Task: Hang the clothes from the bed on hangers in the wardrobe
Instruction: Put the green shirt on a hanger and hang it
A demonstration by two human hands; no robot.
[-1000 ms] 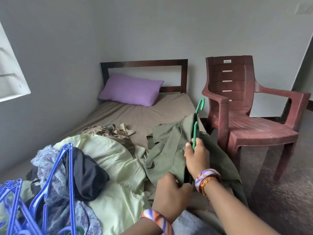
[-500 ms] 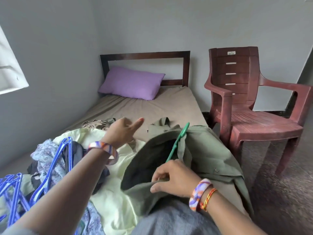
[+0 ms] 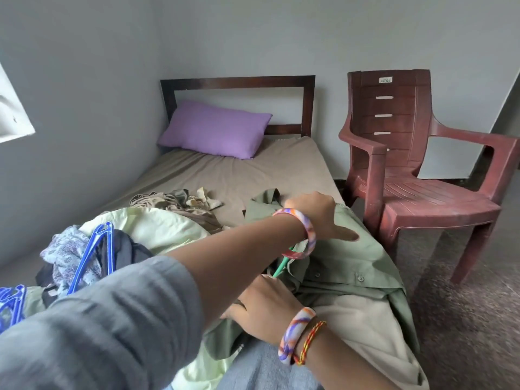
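Clearly, the step in hand is judged to be the fitting of the green hanger (image 3: 282,265) into the olive shirt (image 3: 346,260), which is spread at the near right of the bed (image 3: 239,175), beside the red chair (image 3: 416,170). The left hand (image 3: 318,213) is laid on the shirt's far shoulder, fingers mostly straight and nothing clamped in them; the right hand (image 3: 264,308) is pressed on the cloth near the hanger's lower end, though whether anything is pinched cannot be told. Only a short length of the hanger is seen. Next, the shoulders need to be drawn over the hanger arms and the hook kept free at the collar. More clothes and blue hangers (image 3: 90,257) are piled at the left; no wardrobe is seen
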